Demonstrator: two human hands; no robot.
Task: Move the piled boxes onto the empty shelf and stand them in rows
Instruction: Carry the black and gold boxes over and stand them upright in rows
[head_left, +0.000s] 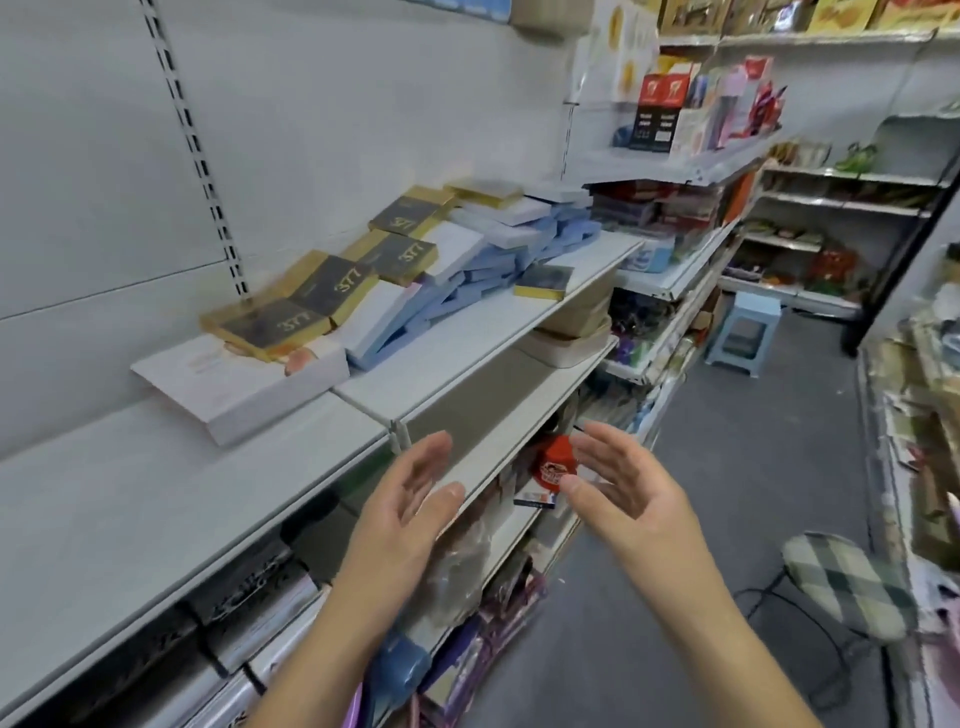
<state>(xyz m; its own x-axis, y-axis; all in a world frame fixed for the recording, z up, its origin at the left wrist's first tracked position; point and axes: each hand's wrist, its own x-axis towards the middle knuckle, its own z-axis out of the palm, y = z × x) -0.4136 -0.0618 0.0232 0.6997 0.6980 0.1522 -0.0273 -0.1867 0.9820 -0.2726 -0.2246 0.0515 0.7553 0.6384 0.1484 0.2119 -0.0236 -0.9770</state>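
Left hand and right hand raised, palms facing, fingers straight, holding nothing.
Just beyond the fingertips, the front edge of a white shelf; farther back on it, piled boxes lying flat or tilted: gold-and-black, pale blue, white.

Both empty hands, left and right, hover before piled boxes.

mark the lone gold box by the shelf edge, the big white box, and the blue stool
lone gold box (544, 274): head view, on its dark top face.
big white box (234, 383): head view, bare middle of its top face.
blue stool (757, 306): head view, on its seat.
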